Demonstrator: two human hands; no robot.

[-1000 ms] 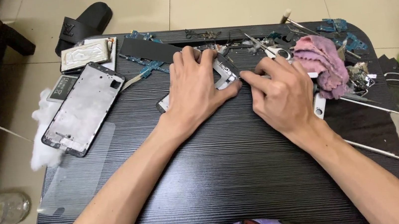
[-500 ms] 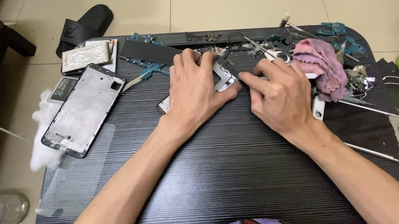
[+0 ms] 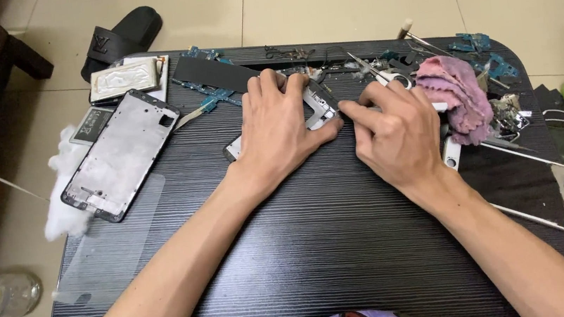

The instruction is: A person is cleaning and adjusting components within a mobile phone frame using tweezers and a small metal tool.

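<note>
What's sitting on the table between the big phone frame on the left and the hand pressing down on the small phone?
In the head view, only bare dark tabletop separates the phone frame from the left hand on the small phone; a flex cable lies farther back.

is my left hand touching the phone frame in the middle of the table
Touching. In the head view the left hand lies flat over the phone frame, palm pressing it down and fingers curled over its far edge.

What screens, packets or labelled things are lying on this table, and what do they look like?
Silvery foil battery pack: far left corner, flat rectangle.
Small dark labelled card: left edge, black with pale print.
Clear screen protector film: near left, transparent sheet.
White-framed phone panel: right edge, dark rectangle.
</note>
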